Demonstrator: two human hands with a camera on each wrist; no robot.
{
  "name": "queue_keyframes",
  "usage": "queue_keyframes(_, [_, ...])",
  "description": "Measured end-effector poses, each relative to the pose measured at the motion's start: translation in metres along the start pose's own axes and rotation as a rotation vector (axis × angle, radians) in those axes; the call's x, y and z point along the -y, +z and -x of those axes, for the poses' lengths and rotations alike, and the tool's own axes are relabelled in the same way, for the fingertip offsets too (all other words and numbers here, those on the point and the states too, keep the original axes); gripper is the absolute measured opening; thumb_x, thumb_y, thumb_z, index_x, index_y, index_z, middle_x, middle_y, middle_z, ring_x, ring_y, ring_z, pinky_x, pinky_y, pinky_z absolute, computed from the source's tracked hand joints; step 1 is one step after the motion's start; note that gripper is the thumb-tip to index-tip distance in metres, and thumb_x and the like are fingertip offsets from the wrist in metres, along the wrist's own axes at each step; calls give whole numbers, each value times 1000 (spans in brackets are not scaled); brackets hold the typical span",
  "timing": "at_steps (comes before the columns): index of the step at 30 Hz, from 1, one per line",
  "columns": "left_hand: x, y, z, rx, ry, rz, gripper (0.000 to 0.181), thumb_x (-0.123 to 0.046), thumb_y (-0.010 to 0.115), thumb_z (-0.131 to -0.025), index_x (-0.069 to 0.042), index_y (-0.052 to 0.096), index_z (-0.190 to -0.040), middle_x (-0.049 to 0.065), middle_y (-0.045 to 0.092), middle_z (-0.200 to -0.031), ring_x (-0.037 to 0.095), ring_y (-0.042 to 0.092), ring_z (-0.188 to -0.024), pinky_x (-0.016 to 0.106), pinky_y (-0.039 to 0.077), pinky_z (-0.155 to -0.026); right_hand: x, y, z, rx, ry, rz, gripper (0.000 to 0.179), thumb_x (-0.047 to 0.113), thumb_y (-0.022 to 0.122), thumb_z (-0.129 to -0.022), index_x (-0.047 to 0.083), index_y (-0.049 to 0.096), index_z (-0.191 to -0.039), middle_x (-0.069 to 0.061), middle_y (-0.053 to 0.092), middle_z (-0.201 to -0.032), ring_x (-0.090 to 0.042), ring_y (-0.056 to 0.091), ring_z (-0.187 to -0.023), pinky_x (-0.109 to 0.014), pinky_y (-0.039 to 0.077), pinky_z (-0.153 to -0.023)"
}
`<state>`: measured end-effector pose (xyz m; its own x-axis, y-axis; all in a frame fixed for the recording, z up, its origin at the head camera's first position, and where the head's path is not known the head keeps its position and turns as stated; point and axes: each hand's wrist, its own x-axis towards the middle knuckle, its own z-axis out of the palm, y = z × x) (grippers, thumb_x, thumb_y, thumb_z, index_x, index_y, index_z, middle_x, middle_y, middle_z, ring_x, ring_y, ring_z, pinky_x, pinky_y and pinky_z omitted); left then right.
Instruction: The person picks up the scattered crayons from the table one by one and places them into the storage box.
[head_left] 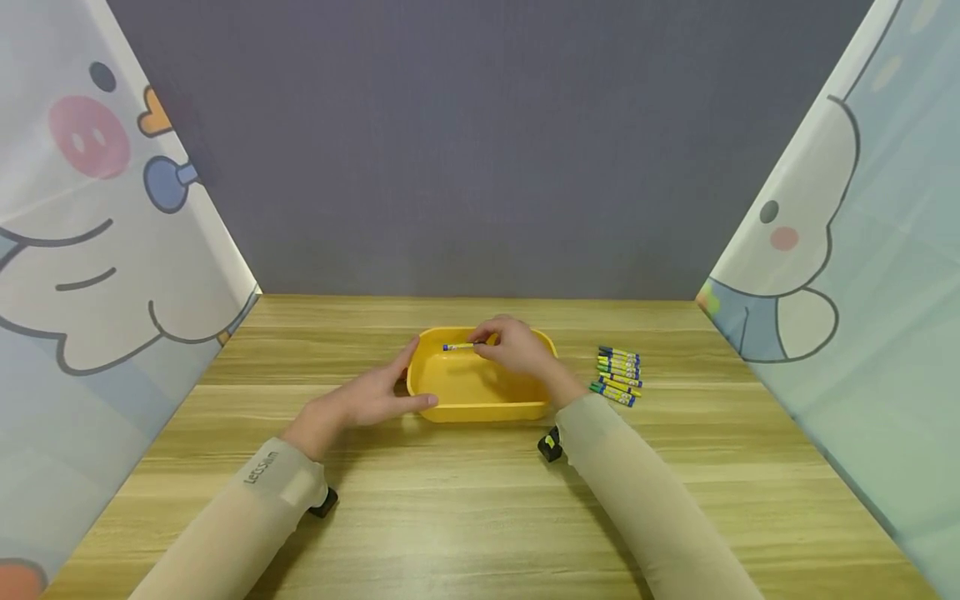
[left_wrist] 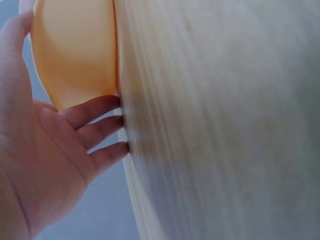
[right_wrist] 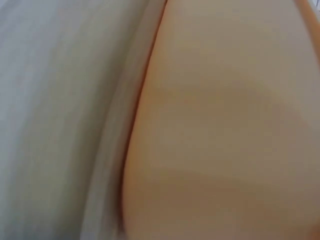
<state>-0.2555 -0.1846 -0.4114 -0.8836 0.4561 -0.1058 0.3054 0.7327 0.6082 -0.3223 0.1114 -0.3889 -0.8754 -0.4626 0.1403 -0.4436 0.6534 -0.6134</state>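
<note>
A yellow plastic tray (head_left: pixel 487 412) with rounded corners sits on the table. At its left end is my left hand (head_left: pixel 372 397), thumb and fingers spread: the thumb lies at the front rim, the forefinger near the back left. In the left wrist view, the straight fingers (left_wrist: pixel 100 131) of that hand reach down beside the tray's wall (left_wrist: pixel 77 50) to the tabletop. Over the tray's inside, my right hand (head_left: pixel 517 347) pinches a slim crayon (head_left: pixel 457 346) with a blue and yellow wrapper. The right wrist view shows mostly the blurred tray (right_wrist: pixel 225 115), not the held crayon.
Several crayons (head_left: pixel 619 367) in blue and yellow wrappers lie in a loose row to the right of the tray. A grey panel (head_left: pixel 480 167) stands behind the wooden table (head_left: pixel 442 500), with printed cloths (head_left: pixel 67 400) on both sides.
</note>
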Motion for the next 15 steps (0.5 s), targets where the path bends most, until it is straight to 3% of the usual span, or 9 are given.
queue_keyframes(8, [1, 1, -1, 7, -7, 7, 121, -79, 66, -97, -30, -9, -177, 18, 47, -171, 33, 58, -146, 60, 45, -123, 6, 10, -15, 12, -22, -50, 20, 18, 74, -105, 13, 82, -123, -6, 75, -117, -19, 64, -102, -36, 55, -93])
queue_keyframes(15, [0, 1, 1, 4, -1, 25, 120, -75, 67, -98, -26, -7, -178, 19, 48, -170, 33, 57, -148, 60, 43, -124, 3, 22, -20, 34, -20, -88, 17, 15, 77, -104, 13, 83, -119, -5, 76, -113, -17, 64, -98, -33, 54, -91])
